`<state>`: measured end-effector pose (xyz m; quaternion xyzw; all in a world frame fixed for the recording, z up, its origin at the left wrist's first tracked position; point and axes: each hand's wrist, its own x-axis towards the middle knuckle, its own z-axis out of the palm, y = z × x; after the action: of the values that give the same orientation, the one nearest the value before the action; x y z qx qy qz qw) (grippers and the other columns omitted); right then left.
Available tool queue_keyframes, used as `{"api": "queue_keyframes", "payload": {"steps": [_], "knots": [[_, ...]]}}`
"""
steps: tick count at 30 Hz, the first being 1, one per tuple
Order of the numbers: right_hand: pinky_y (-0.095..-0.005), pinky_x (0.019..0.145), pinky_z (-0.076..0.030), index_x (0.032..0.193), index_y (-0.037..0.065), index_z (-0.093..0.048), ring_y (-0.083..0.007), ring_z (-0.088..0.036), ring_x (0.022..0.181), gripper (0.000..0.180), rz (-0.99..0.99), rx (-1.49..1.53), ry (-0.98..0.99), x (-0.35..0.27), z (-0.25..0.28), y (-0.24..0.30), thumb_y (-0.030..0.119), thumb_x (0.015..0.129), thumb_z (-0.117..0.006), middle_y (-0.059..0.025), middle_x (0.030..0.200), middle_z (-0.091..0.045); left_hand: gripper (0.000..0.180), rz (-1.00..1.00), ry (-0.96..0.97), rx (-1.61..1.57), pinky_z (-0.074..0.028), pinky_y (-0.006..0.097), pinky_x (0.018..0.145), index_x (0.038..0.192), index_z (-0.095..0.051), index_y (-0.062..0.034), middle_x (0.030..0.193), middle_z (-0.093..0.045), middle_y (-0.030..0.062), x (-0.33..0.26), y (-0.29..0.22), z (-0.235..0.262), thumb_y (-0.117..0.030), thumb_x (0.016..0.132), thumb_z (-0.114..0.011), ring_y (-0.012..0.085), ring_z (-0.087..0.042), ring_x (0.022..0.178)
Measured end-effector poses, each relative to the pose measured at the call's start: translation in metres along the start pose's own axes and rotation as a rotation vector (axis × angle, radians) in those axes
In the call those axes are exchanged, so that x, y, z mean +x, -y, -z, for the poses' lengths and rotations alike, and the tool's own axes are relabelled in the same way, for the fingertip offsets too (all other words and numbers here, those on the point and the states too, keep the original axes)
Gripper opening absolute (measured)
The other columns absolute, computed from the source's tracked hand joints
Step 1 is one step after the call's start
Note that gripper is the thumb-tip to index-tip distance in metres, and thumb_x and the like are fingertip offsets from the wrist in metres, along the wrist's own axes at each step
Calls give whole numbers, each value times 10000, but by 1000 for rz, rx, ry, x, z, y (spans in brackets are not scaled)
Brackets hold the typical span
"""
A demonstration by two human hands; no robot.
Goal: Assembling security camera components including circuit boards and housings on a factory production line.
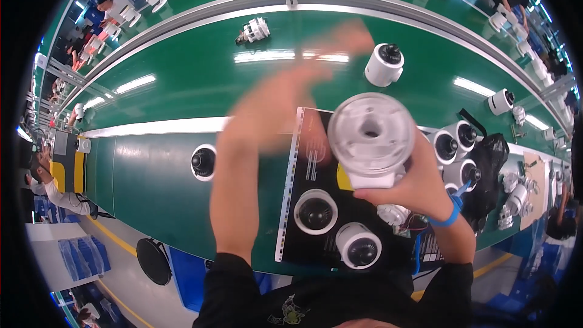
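Over smooth green tabletop [146,173], right hand [420,183] grips round, seemingly plastic housing [371,143].

I have the left forearm [235,206] standing nearly upright below its hand, bare from the elbow. The left hand [282,100] is reached out ahead and angled to the right, farther from the body than its partner. It is so blurred that I can't separate the digits or tell how tightly they bend.

The right hand [419,185] sits nearer to me, to the right of the left one and lower. I have it curled in a firm hold, thumb [376,195] lying across the near side with its tip pointing left; the other fingers are mostly hidden. Behind it, the right forearm [454,240] slants down and slightly outward to the elbow.
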<state>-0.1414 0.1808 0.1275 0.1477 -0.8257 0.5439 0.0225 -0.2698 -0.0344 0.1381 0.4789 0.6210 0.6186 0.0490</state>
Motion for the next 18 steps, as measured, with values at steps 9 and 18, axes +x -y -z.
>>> {"api": "queue_keyframes", "payload": {"steps": [9, 18], "knots": [[-362, 986, -407, 1317, -5, -380, -226, -530, 1146, 1081, -228, 173, -163, -71, 72, 3, 271, 434, -939, -125, 1235, -537, 1033, 989, -201, 1567, -281, 567, 1039, 1431, -287, -281, 1501, -247, 85, 13, 203, 174, -264, 546, -819, 359, -228, 1372], [-362, 954, -435, 1266, -30, -422, -225, -547, 1100, 1009, -234, 41, -141, -122, 99, -21, 227, 436, -934, -165, 1254, -519, 693, 523, -115, 1630, -370, 411, 950, 1205, -547, -216, 1079, -571, 55, -11, 170, 188, -246, 562, -805, 236, -496, 1137]]}}
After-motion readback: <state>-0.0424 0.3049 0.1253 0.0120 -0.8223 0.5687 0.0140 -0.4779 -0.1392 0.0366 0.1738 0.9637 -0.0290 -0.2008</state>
